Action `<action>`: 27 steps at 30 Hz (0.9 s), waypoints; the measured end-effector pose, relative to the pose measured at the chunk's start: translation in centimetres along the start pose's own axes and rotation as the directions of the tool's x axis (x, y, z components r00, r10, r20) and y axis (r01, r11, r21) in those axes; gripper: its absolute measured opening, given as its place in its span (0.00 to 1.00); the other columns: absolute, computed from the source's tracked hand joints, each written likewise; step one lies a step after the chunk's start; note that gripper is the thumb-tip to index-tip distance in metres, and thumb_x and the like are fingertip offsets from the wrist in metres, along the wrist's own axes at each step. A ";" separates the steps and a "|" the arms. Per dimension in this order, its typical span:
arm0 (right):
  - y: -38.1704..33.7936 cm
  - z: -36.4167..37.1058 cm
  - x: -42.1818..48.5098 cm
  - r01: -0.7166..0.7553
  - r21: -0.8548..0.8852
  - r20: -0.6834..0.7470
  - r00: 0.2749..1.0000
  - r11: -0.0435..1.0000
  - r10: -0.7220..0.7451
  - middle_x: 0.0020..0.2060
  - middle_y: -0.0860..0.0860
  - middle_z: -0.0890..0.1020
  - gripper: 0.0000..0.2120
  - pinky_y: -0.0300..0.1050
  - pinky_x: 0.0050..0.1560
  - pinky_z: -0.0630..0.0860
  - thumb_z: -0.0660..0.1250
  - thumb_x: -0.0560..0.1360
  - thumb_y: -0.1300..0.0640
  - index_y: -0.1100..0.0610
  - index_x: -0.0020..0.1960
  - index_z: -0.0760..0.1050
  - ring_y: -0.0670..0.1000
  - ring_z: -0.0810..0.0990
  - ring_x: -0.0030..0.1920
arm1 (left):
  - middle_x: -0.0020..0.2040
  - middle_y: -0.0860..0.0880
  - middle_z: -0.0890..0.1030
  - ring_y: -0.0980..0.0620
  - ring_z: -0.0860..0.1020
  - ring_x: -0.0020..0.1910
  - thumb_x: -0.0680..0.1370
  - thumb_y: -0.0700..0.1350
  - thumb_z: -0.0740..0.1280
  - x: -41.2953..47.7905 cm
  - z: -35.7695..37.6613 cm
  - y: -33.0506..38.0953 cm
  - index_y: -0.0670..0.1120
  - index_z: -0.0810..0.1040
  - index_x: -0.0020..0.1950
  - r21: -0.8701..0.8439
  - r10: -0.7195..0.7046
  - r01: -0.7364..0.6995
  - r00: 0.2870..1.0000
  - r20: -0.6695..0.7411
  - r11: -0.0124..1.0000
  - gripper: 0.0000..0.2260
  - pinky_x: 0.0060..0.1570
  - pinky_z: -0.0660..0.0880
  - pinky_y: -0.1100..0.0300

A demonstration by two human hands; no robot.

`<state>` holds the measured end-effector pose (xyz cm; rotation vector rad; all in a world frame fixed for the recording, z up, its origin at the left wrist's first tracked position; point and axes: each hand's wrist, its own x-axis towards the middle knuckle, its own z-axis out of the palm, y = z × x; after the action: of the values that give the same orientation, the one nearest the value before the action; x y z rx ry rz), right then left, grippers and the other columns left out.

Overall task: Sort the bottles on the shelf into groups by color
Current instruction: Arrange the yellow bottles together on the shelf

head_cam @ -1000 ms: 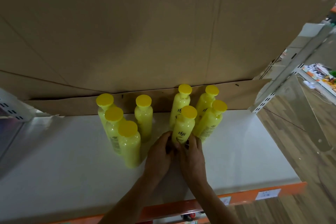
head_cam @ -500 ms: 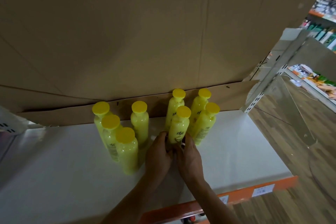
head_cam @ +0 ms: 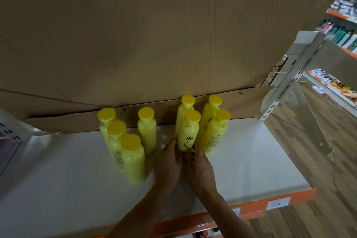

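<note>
yellow plastic bottles [head_cam: 146, 131] in two clusters, both hands on one

eight of them, each with a flat yellow cap, stand upright on the white shelf board [head_cam: 251, 160]. they are toward its back, close to the brown cardboard sheet [head_cam: 135, 35] that rises behind. four are bunched on the left and four on the right, with a gap between the groups. the front bottle of the right group [head_cam: 188, 135], dark lettering facing out, is gripped low on its body from both sides. the left hand [head_cam: 169, 162] has its fingers curled round the left flank, and the right hand [head_cam: 201, 170] curls round the right flank. the two hands nearly meet in front of it. the bottle stands upright, just beside the three behind it; i cannot tell whether its foot rests on the board, as the hands hide it. a white price label [head_cam: 278, 203] sits on the orange front rail [head_cam: 251, 208]. wooden floor [head_cam: 318, 179] shows to the right.
</note>
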<state>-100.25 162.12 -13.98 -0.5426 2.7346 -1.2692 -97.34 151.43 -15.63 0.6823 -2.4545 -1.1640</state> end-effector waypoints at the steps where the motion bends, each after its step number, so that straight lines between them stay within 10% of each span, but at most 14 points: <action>1: 0.0 -0.1 0.0 0.008 -0.007 0.004 1.000 1.000 -0.008 0.59 0.52 0.79 0.21 0.52 0.47 0.77 0.61 0.79 0.50 0.48 0.71 0.63 0.57 0.79 0.55 | 0.56 0.54 0.82 0.50 0.80 0.55 0.73 0.45 0.68 0.0 0.0 0.1 0.56 0.71 0.67 0.002 -0.003 0.003 1.000 -0.004 1.000 0.23 0.51 0.77 0.50; 11: 1.4 -1.2 -1.5 0.173 -0.124 -0.019 0.984 0.977 -0.176 0.56 0.53 0.77 0.13 0.50 0.41 0.78 0.62 0.77 0.60 0.54 0.61 0.69 0.56 0.80 0.50 | 0.63 0.50 0.78 0.51 0.79 0.55 0.75 0.45 0.71 -2.2 -0.9 0.1 0.49 0.69 0.73 -0.045 0.012 -0.012 1.000 -0.011 0.999 0.27 0.54 0.75 0.61; 18: -1.1 -0.1 -2.0 0.337 -0.070 0.139 0.936 0.939 -0.325 0.59 0.49 0.79 0.16 0.44 0.51 0.78 0.63 0.77 0.60 0.51 0.64 0.74 0.49 0.79 0.55 | 0.39 0.59 0.80 0.60 0.78 0.36 0.77 0.52 0.69 -8.2 -5.7 -1.0 0.55 0.76 0.48 0.025 -0.059 0.065 0.977 -0.206 0.998 0.03 0.36 0.76 0.63; 22: -2.8 2.2 -2.7 0.365 -0.017 0.310 0.887 0.931 -0.343 0.64 0.46 0.73 0.23 0.44 0.57 0.77 0.66 0.76 0.54 0.47 0.70 0.67 0.44 0.75 0.59 | 0.32 0.55 0.75 0.55 0.74 0.30 0.77 0.56 0.65 -10.5 -8.0 -1.9 0.55 0.69 0.42 0.005 -0.096 0.103 0.945 -0.314 0.995 0.09 0.30 0.70 0.57; 27: -4.8 4.3 -3.5 0.323 0.001 0.353 0.885 0.946 -0.303 0.67 0.46 0.71 0.31 0.48 0.61 0.74 0.71 0.72 0.49 0.49 0.72 0.63 0.48 0.70 0.65 | 0.52 0.55 0.74 0.56 0.78 0.46 0.75 0.62 0.62 -10.3 -9.5 -4.2 0.56 0.69 0.61 -0.103 -0.138 0.109 0.930 -0.340 0.989 0.18 0.41 0.79 0.53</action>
<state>-94.70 157.34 -13.47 -1.1371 2.4558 -1.0227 -82.95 148.87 -14.15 0.9417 -2.0838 -1.0760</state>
